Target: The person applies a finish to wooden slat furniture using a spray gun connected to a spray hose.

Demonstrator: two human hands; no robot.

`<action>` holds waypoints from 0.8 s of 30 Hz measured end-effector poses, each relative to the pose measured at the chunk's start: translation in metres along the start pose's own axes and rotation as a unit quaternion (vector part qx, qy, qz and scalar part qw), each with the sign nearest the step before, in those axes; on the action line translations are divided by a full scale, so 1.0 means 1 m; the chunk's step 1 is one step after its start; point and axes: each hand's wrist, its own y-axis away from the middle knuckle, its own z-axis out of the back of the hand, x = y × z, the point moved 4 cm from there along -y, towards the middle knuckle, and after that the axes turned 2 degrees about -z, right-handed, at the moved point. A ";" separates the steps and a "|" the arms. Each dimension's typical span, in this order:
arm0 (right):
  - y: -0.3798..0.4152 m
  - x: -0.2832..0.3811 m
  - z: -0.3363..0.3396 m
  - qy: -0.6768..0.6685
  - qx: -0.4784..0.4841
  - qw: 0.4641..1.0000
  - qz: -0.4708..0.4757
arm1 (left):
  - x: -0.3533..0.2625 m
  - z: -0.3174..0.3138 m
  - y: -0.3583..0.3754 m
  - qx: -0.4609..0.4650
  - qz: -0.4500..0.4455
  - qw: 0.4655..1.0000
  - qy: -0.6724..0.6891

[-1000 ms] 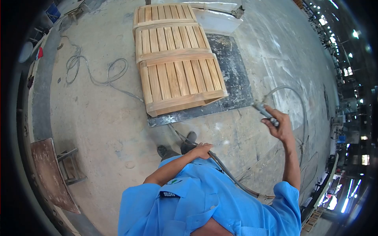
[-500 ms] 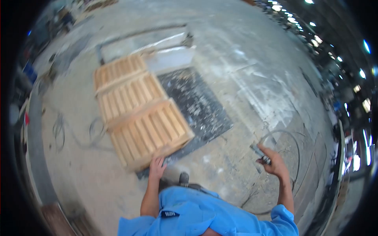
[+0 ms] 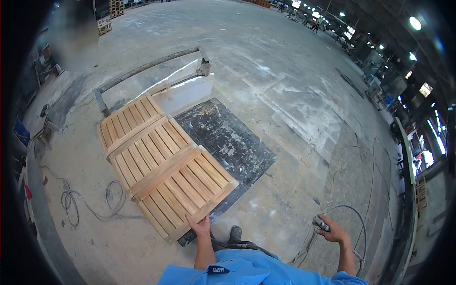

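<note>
A slatted wooden panel [image 3: 164, 161] with crossbars lies over a black, paint-worn board [image 3: 232, 135]. At its near edge, my left hand [image 3: 200, 226] is closed around the frame, some fingers hidden by the wood. Off to the right, away from the panel, my right hand [image 3: 335, 232] is wrapped round a small metal-tipped hand tool [image 3: 321, 223], which looks like an air blow gun. A grey hose [image 3: 364, 225] loops beside that hand; where it joins the tool is not plain.
A metal frame [image 3: 147, 68] and a white board [image 3: 185, 94] stand beyond the panel's far end. A coiled cable [image 3: 72, 202] lies on the floor at left. My boot [image 3: 235, 233] is near the black board. Benches and lights line the right side.
The view has shifted and sharpened. My left hand, earlier with fingers laid over the panel's near edge, now grips that edge. My right hand keeps the tool and appears lower in view.
</note>
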 end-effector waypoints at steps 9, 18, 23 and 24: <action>-0.012 -0.043 -0.018 -0.037 0.034 0.998 0.029 | -0.004 0.020 0.045 -0.044 -0.014 0.998 -0.030; -0.038 -0.214 -0.063 -0.077 0.016 0.994 0.073 | -0.020 -0.028 0.067 0.000 -0.092 0.995 -0.043; -0.049 -0.215 -0.067 -0.222 0.083 0.972 0.008 | -0.051 -0.057 0.119 -0.058 -0.142 0.988 0.013; -0.052 -0.204 -0.065 -0.221 0.102 0.970 -0.021 | -0.057 -0.058 0.138 -0.064 -0.153 0.986 0.019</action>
